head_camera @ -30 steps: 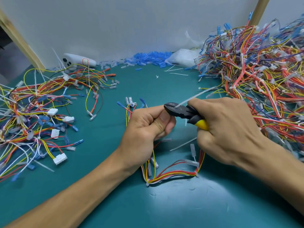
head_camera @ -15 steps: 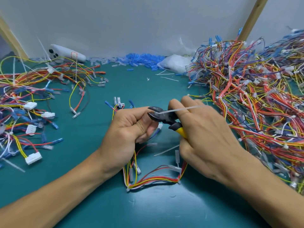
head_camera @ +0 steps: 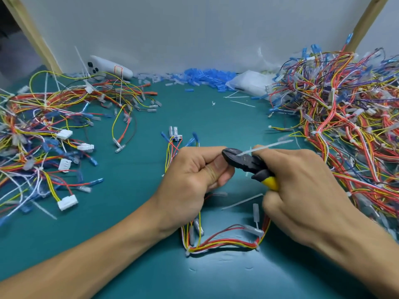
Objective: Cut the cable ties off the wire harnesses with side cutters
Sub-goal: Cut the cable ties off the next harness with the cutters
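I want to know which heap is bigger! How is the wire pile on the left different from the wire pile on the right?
The right pile is heaped high and packed tight; the left pile lies flatter and looser, with the teal mat showing between its wires. The left pile has big white connectors easy to spot; the right pile's white bits look smaller, lost in the tangle. Both mix red, yellow, blue and white wires.

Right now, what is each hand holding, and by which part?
Right hand grips the side cutters by the yellow handles; left hand grips the wire harness mid-bundle.
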The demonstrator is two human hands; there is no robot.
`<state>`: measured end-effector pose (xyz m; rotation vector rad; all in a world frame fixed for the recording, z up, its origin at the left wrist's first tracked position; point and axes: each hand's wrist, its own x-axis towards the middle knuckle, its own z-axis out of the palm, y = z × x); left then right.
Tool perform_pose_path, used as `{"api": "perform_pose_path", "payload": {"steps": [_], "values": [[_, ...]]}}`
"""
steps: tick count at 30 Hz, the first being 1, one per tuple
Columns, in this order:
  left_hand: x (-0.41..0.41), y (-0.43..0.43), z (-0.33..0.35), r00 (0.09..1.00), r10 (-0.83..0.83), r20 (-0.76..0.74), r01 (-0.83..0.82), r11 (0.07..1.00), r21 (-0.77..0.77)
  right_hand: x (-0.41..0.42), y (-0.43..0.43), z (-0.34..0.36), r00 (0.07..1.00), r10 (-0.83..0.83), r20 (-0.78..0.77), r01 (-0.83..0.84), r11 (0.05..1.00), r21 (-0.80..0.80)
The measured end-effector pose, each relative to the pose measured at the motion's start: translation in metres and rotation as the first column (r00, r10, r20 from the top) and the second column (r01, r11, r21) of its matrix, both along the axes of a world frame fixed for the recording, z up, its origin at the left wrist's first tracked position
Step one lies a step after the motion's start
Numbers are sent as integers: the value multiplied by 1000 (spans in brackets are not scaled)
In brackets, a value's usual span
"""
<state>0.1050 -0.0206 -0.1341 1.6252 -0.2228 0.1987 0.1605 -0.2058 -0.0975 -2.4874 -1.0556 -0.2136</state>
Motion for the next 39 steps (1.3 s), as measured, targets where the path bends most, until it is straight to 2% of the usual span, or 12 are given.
{"api": "perform_pose_path", "payload": {"steps": [3,7,12,16,22,27,39], "values": [[0,1,0,1000,0,-3,0,1000,6,-1,1,0,1000,-3,-21,3,1000,11],[1,2,-1,1000,-5,18,5,1000,2,2,1,1,1000,-15,1,15,999,-51],[1,1,-1,999,-9,33,10,999,-40,1,0,2,1000,-18,11,18,1000,4],[1,2,-1,998,-7,59,14,993,-114,2,1,-1,992,35,125,-34,999,-8],[2,3,-1,998,-1,60,12,983,-183,3,1,-1,996,37,79,-40,999,31],[3,3,-2,999,-4,51,13,982,-189,6,0,-4,994,25,104,-28,999,31],[4,3,-4,998,-36,52,45,984,-173,8,0,-9,1000,27,-2,-27,997,71]]}}
